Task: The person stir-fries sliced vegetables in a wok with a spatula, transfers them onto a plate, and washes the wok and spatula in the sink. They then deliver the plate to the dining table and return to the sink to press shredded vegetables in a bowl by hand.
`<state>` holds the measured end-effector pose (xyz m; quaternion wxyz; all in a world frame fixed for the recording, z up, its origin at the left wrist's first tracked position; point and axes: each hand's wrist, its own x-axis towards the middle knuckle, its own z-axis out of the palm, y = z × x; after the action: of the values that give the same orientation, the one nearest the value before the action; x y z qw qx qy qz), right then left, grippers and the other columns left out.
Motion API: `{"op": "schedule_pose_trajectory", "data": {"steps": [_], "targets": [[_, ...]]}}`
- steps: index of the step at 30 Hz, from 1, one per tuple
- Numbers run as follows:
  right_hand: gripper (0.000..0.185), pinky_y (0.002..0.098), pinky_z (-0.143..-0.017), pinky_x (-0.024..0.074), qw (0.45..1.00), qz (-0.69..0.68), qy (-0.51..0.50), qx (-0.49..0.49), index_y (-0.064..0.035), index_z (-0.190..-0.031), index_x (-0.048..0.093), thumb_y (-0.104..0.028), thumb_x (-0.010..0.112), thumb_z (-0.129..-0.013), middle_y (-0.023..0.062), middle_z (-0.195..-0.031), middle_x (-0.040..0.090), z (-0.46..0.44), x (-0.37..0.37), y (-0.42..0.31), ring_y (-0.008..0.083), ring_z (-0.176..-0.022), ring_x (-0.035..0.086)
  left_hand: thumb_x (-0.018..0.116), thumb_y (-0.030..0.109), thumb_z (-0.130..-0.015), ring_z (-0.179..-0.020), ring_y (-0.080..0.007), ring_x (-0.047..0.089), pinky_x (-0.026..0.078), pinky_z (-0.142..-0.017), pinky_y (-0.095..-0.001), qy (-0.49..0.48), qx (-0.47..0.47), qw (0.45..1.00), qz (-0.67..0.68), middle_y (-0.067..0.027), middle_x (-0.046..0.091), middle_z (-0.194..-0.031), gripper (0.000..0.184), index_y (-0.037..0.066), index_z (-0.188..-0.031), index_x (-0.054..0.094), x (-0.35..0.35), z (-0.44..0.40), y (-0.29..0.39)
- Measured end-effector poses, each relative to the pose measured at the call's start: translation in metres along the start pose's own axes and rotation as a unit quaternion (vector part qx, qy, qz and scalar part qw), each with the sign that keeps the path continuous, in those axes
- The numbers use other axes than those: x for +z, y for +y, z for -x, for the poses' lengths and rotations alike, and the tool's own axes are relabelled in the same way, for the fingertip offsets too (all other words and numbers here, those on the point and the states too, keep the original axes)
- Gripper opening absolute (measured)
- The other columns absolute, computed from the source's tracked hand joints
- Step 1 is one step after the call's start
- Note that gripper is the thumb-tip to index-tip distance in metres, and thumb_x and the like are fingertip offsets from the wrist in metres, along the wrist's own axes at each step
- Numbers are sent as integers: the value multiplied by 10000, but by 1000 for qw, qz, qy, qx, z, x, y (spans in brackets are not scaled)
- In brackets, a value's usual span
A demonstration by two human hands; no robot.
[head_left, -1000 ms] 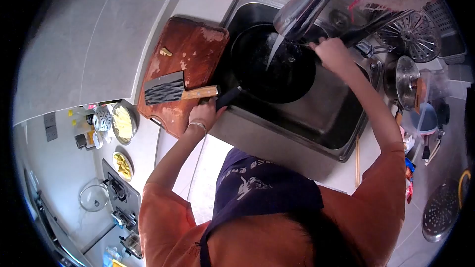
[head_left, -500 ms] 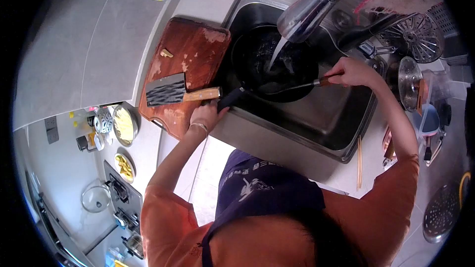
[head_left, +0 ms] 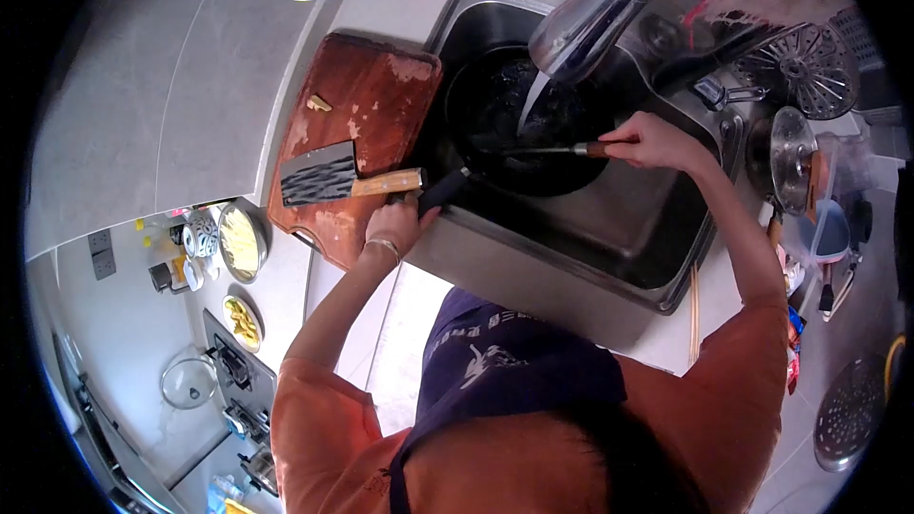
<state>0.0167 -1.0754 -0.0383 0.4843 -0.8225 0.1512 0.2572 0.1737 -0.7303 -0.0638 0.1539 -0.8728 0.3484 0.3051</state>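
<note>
My left hand point(head_left: 398, 222) is closed round the black handle point(head_left: 444, 192) of a dark frying pan point(head_left: 562, 176), which sits in the sink. From the tap point(head_left: 571, 38) a stream of water point(head_left: 534, 100) runs into the pan. In my right hand point(head_left: 657, 143) is the wooden grip of a long-handled metal cooking utensil point(head_left: 552, 150). Its shaft reaches across the pan, and its head is too dark to make out. Just beside my left hand a cleaver point(head_left: 319, 174) lies on the wooden cutting board point(head_left: 376, 86), its handle over the board's edge.
The steel sink point(head_left: 657, 266) has chopsticks point(head_left: 694, 314) lying to its right. A small yellowish piece point(head_left: 319, 104) rests on the board. At left are a bowl of pale strips point(head_left: 241, 243), a plate of yellow food point(head_left: 242, 322) and a stove point(head_left: 228, 362). A pot lid point(head_left: 790, 162) stands at right.
My right hand has shifted slightly left and the utensil has swung up towards the far side of the pan, now lying nearly level across it. My left hand stays on the handle.
</note>
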Motion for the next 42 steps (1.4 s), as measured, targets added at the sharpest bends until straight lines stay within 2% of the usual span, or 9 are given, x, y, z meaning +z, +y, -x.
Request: {"op": "schedule_pose_trajectory", "data": {"steps": [12, 15, 17, 20, 29, 33, 36, 38, 42], "targets": [[295, 272, -463, 384, 999, -29, -2, 23, -35, -1016, 605, -236, 523, -815, 58, -510, 514, -6, 15, -18, 109, -446, 476, 385, 491, -841, -730, -339, 609, 499, -650, -403, 8, 10, 1000, 3, -206, 615, -792, 555, 12, -1112, 456, 6, -4, -5], [288, 297, -504, 423, 997, -7, 66, 36, -62, -1014, 612, -247, 533, -808, 101, -560, 570, -30, 25, -3, 164, -498, 547, 384, 496, -840, -738, -337, 609, 498, -657, -404, 1, 8, 1000, -3, -204, 615, -791, 550, 15, -1096, 464, 4, -3, -3], [263, 335, -561, 466, 964, 137, 227, -24, -96, -997, 626, -249, 540, -801, 137, -646, 610, -48, 35, 20, 236, -582, 600, 392, 490, -838, -743, -336, 609, 497, -662, -405, -14, -8, 1000, 2, -203, 615, -780, 532, 20, -1072, 475, 1, -3, -1], [187, 371, -594, 487, 922, 272, 276, 0, -118, -907, 653, -199, 553, -772, 139, -710, 621, -20, 29, 6, 275, -657, 612, 400, 484, -838, -748, -334, 609, 497, -668, -406, -10, 3, 1000, 13, -207, 614, -783, 533, 9, -1067, 474, 1, -1, -3], [173, 382, -608, 489, 823, 498, 266, 59, -5, -812, 613, -62, 613, -648, 159, -737, 596, 7, 14, 0, 290, -701, 608, 403, 481, -837, -722, -336, 611, 504, -638, -394, 15, 22, 1000, 15, -218, 611, -798, 564, -15, -1104, 438, 7, -3, -6], [260, 386, -609, 488, 847, 434, 302, 55, -1, -896, 593, -66, 620, -646, 159, -771, 587, -28, 19, 15, 291, -699, 606, 409, 478, -835, -739, -338, 610, 500, -656, -400, 12, 19, 1000, 15, -216, 611, -814, 556, -8, -1102, 443, 3, -1, -4], [368, 373, -617, 491, 889, 402, 213, 52, 8, -1024, 533, -50, 598, -667, 151, -833, 566, -39, 22, 14, 280, -741, 590, 418, 477, -830, -761, -339, 607, 494, -678, -409, -22, 1, 999, 24, -212, 611, -827, 543, 2, -1091, 454, 4, -4, -6], [404, 354, -624, 493, 828, 497, 249, -64, 4, -1076, 495, -34, 582, -683, 135, -895, 533, -38, 31, 14, 260, -789, 565, 401, 523, -820, -730, -368, 600, 488, -659, -445, 20, 12, 999, 43, -225, 605, -783, 561, 1, -1001, 499, 13, -6, -10], [386, 358, -652, 492, 826, 508, 217, -115, -40, -1056, 524, -37, 580, -674, 126, -897, 531, -8, 13, -11, 267, -806, 559, 403, 523, -820, -739, -370, 599, 486, -669, -445, 45, 18, 997, 60, -224, 605, -796, 558, 1, -988, 507, 10, -2, -7]]}}
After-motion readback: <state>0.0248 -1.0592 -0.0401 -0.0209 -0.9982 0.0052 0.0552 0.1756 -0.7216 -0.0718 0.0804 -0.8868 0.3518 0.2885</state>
